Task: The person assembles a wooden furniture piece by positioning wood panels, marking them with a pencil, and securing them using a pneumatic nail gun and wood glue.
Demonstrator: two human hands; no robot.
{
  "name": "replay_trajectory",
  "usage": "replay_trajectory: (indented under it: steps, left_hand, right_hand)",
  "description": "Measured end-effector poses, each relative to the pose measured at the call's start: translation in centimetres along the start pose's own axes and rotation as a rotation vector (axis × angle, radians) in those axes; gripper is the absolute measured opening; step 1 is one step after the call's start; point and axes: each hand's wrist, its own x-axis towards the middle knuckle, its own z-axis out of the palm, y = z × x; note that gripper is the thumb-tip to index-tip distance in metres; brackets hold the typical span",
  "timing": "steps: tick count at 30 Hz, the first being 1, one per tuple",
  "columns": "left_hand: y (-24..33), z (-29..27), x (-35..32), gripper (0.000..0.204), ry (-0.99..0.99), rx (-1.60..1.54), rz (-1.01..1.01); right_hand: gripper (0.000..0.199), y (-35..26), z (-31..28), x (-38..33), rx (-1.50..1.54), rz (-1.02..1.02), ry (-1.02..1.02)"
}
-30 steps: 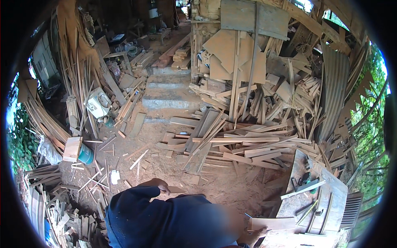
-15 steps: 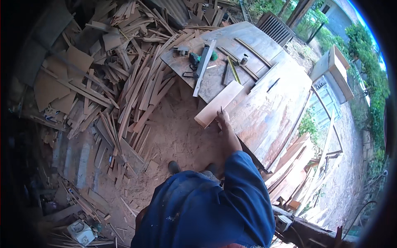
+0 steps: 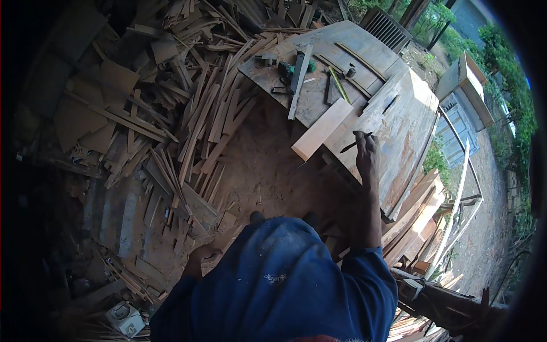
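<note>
- the person is standing at a big weathered workbench (image 3: 399, 131), and the right hand (image 3: 367, 153) is stretched out over its near edge, fingers pinched around a slim dark pencil (image 3: 354, 143).
- the pencil tip is pointing toward a pale, freshly cut plank (image 3: 322, 129) that is lying on the workbench just to the left of that hand, one end sticking out past the bench edge over the sawdust floor (image 3: 268, 171).
- the step in hand is looking like marking out: the pencil is gripped and close to the plank, but apart from it, so no line is being drawn yet.
- the next move is calling, as i judge it, for bringing the tip down onto the plank's face and steadying the board, since its overhanging end could tip or slide.
- the left hand (image 3: 199, 256) is hanging low on the side away from the workbench, loosely curled and holding nothing that is showing.
- further along the workbench from the plank, a long grey straightedge (image 3: 299, 80), a green-handled tool (image 3: 292, 69) and thin battens are lying.
- a heap of offcut slats (image 3: 188, 125) is spreading over the ground off the workbench's left end.
- against the picture from half a second ago, hand, pencil and plank are sitting in much the same places by the workbench; against the one a second ago, the view is swinging right round, from a scrap pile and steps to the bench.
</note>
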Motion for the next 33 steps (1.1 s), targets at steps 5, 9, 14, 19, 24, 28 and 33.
replay_trajectory:
  steps: [5,9,14,19,24,28,33]
  left_hand:
    - [9.3,-6.2,-0.3,0.09,-0.141,-0.005,-0.005]
    - [16.3,-8.2,-4.3,0.1,-0.119,-0.085,0.003]
    - [25.8,-10.9,-9.5,0.106,-0.217,0.113,0.306]
    - [28.9,-11.0,-5.7,0.11,-0.218,0.153,0.659]
    - [33.8,-10.7,-7.1,0.111,-0.349,0.201,0.838]
    - [35.4,-10.2,-6.9,0.115,-0.194,0.381,0.989]
    - [37.1,-7.5,-5.8,0.119,0.097,0.608,1.133]
  right_hand:
    - [0.037,-9.2,-7.6,-2.4,0.357,-0.236,0.405]
    - [0.048,-16.8,-8.6,-3.7,0.051,-0.801,0.781]
    - [0.054,-19.6,-12.1,-6.9,0.389,-1.064,0.335]
    - [0.059,-22.0,-15.2,-10.2,0.343,-0.946,0.099]
    - [0.061,-23.8,-15.0,-11.5,0.2,-1.137,0.288]
    - [0.054,-24.6,-15.3,-13.1,0.063,-1.014,0.448]
    - [0.045,-26.2,-16.7,-13.1,0.002,-1.08,0.549]
